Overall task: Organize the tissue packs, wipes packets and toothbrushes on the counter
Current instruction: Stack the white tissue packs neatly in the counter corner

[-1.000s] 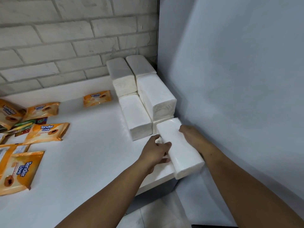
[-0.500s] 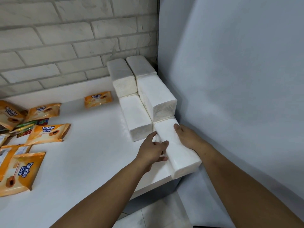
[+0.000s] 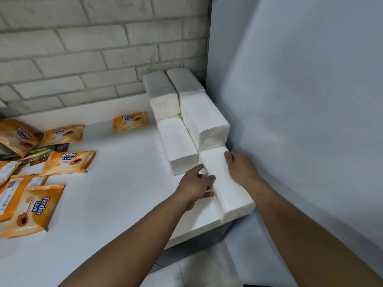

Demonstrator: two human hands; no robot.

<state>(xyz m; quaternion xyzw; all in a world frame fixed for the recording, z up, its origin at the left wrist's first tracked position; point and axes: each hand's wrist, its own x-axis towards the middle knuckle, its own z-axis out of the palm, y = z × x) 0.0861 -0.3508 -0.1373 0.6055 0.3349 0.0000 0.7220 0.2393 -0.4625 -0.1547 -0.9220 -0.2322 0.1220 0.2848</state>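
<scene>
The left hand (image 3: 196,183) curls its fingers against the left long side of a white tissue pack (image 3: 227,183), thumb stretched toward 12 o'clock. The right hand (image 3: 242,170) clasps the opposite side with its thumb over the top edge, its other fingers hidden behind the pack. Held between them, the pack lies flat at the 4 o'clock corner of the worktop (image 3: 103,193), its near end poking past the edge. A second ago it lay more askew, with that end swung further out. It has since been drawn toward 12 o'clock and straightened, and its far end now butts against the raised pack (image 3: 207,123), which sits on another.

Each pack is a soft oblong block in thin glossy film, with folded tissue edges showing faintly at the ends. Three more lie at 12 to 1 o'clock: a front pack (image 3: 178,146), a back left pack (image 3: 161,96) and a back right pack (image 3: 184,81).

Flat orange wipes packets with crinkled, shiny faces printed "Tender Love" lie unmoved toward 9 and 10 o'clock: a lone packet (image 3: 130,121), a middle packet (image 3: 69,161) and a near packet (image 3: 35,210). The worktop is smooth and white, and the brick wall (image 3: 83,48) at 12 o'clock is rough and pale. A plain grey panel (image 3: 300,100) fills 3 o'clock
</scene>
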